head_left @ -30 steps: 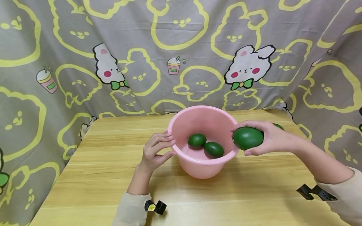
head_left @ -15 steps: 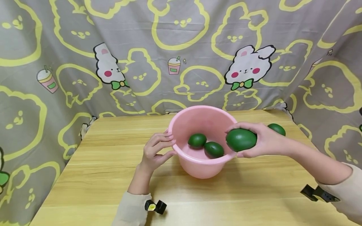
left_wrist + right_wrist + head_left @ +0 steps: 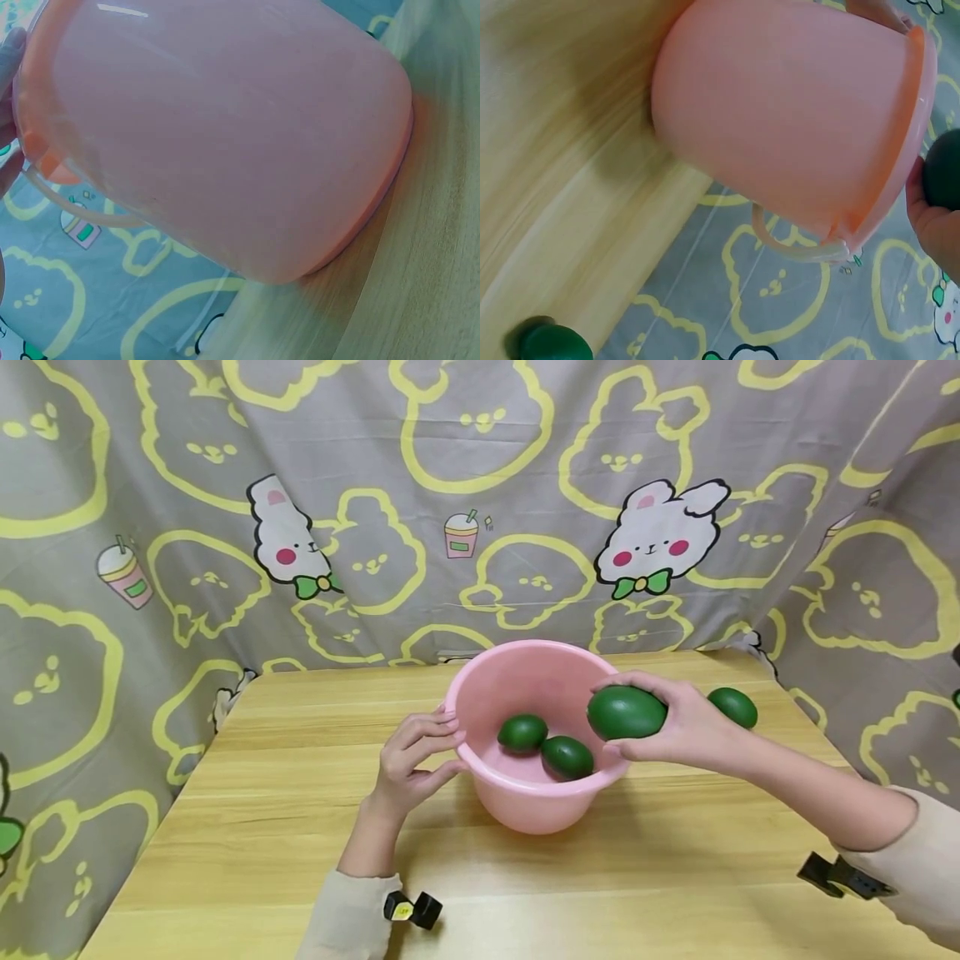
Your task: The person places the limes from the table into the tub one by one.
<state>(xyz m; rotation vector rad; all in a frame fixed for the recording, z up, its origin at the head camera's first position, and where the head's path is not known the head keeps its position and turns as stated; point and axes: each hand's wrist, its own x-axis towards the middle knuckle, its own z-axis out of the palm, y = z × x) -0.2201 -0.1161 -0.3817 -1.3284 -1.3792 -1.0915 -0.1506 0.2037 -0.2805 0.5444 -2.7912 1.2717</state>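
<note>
A pink plastic bucket [image 3: 536, 810] stands on the wooden table, with two dark green avocados, one on the left [image 3: 522, 733] and one on the right [image 3: 567, 758], on its bottom. My left hand [image 3: 412, 760] holds the bucket's rim at its left side, fingers and thumb at the edge. Over the right part of the bucket's mouth, my right hand [image 3: 675, 727] grips another avocado [image 3: 626, 712] between thumb and fingers. In the right wrist view this held avocado [image 3: 943, 171] shows beside the rim. A further avocado [image 3: 733, 708] lies on the table behind my right forearm.
The wooden table [image 3: 262, 827] reaches back to a grey patterned curtain [image 3: 420, 460], which also hangs on both sides. The bucket's pale handle [image 3: 791, 249] hangs down at its far side. Both sleeves carry small black devices [image 3: 412, 910].
My right hand has moved left with its avocado, from beside the bucket's right rim to over its opening. The avocado on the table now shows more fully. My left hand has stayed put.
</note>
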